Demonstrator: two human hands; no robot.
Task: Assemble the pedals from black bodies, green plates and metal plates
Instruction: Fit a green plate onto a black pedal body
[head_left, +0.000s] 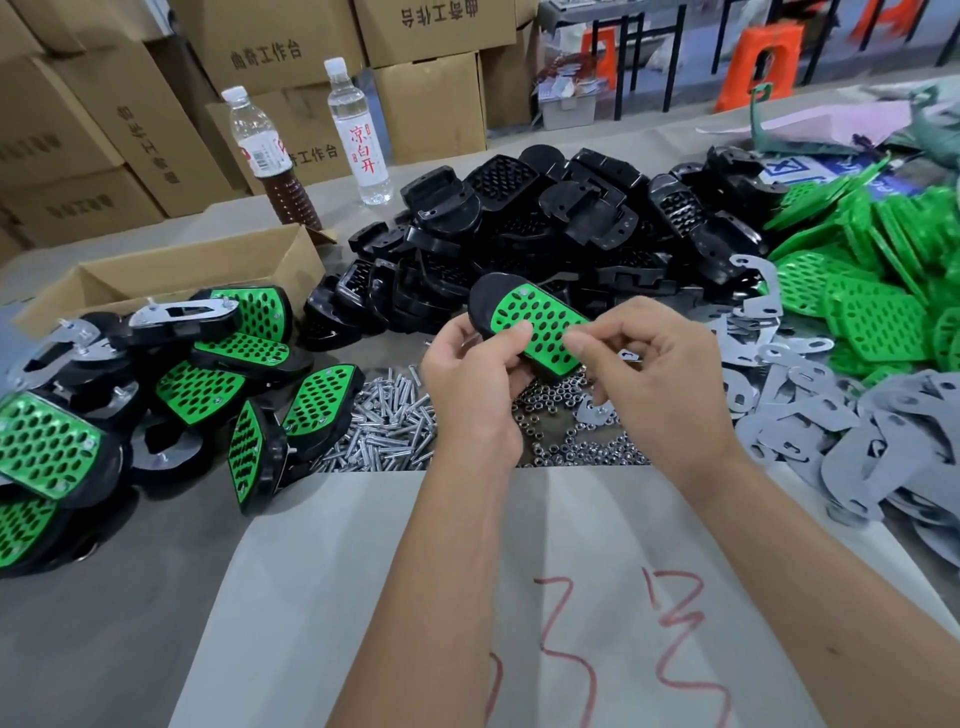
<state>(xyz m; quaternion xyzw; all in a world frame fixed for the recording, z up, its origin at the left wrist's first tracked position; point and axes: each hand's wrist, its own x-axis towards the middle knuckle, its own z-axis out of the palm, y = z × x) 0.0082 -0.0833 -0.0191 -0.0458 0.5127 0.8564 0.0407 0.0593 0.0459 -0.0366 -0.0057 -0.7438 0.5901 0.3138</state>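
I hold a black pedal body (485, 306) with a green perforated plate (540, 325) laid on its top, above the middle of the table. My left hand (472, 384) grips the pedal from the left, thumb on the green plate. My right hand (654, 374) pinches the plate's right end with thumb and fingers. A heap of black bodies (545, 234) lies behind. Green plates (872, 291) pile at the right. Grey metal plates (852, 431) spread at the right front.
Finished pedals (171, 384) heap at the left beside an open cardboard box (171, 275). Screws (384, 421) and nuts (576, 436) lie under my hands. Two bottles (358, 130) stand at the back. Stacked cartons line the rear. Grey paper (415, 571) with red marks covers the front.
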